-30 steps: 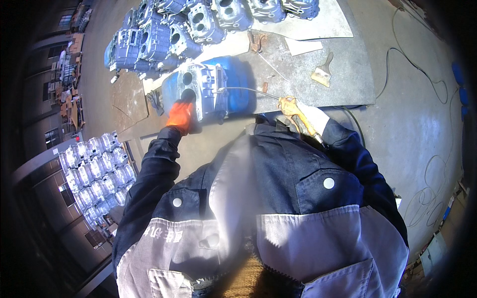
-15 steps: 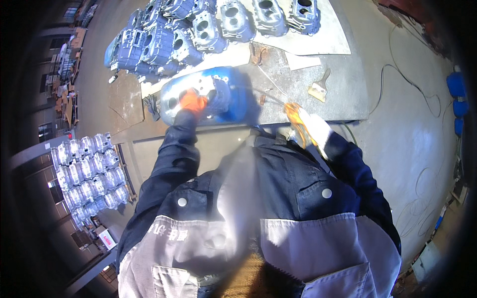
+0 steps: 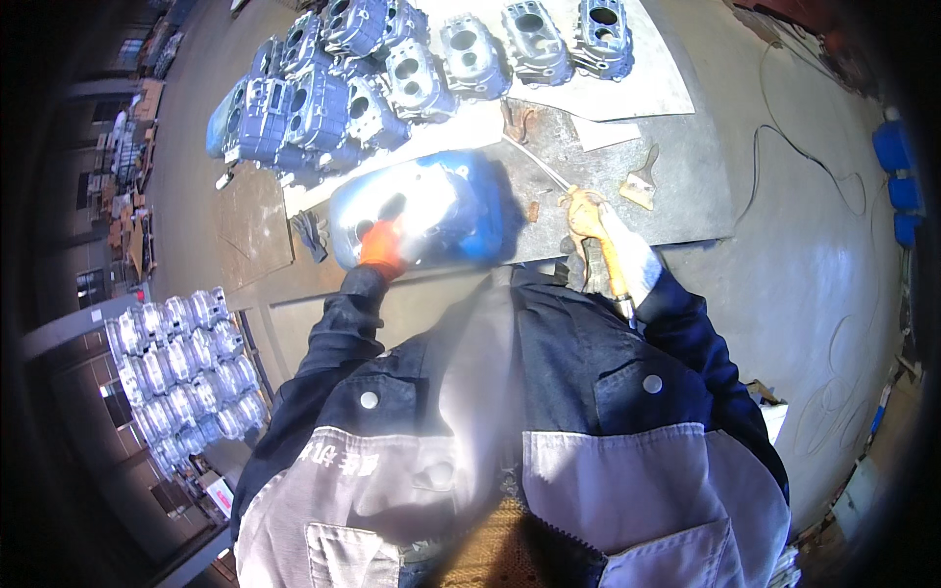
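Observation:
My left hand, in an orange glove, grips the near left part of a silver metal casting with round openings. Glare washes out much of its surface. Beneath the casting is a rounded blue support at the table's near edge. My right hand, gloved too, is closed around a long tool with an orange grip and a metal fitting at its rear end. A thin rod extends from this tool toward the upper left, apart from the casting.
Several similar castings crowd the table's far side, some stacked at left. A brush lies on the tabletop at right, a dark glove at left. More castings stand in rows lower left. A cable trails over the right floor.
The rod in my right hand has swung from pointing left at the casting to pointing up and left, away from it. My left hand stays on the casting. The whole view has shifted slightly.

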